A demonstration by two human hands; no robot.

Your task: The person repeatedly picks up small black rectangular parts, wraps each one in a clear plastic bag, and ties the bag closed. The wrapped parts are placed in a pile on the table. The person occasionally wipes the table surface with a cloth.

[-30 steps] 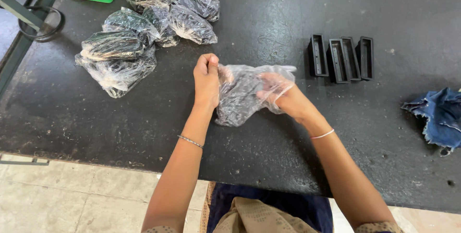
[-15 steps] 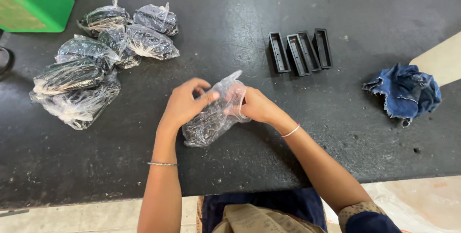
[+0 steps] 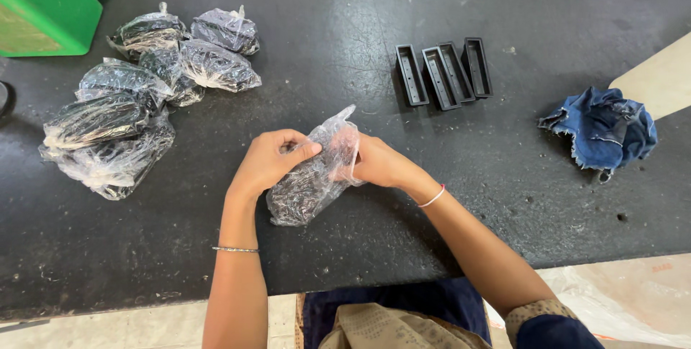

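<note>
Hands (image 3: 324,162) gripping clear bag (image 3: 309,183), dark contents indistinct

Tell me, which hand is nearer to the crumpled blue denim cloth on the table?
The right hand. It grips the clear plastic bag on the side facing the denim cloth, though still well apart from it. The left hand holds the bag's far side, farther away.

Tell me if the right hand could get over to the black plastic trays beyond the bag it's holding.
Probably yes. The black plastic trays lie in the open on the dark table, with nothing between them and the right hand. But that hand and the left hand both have a grip on the clear bag.
</note>
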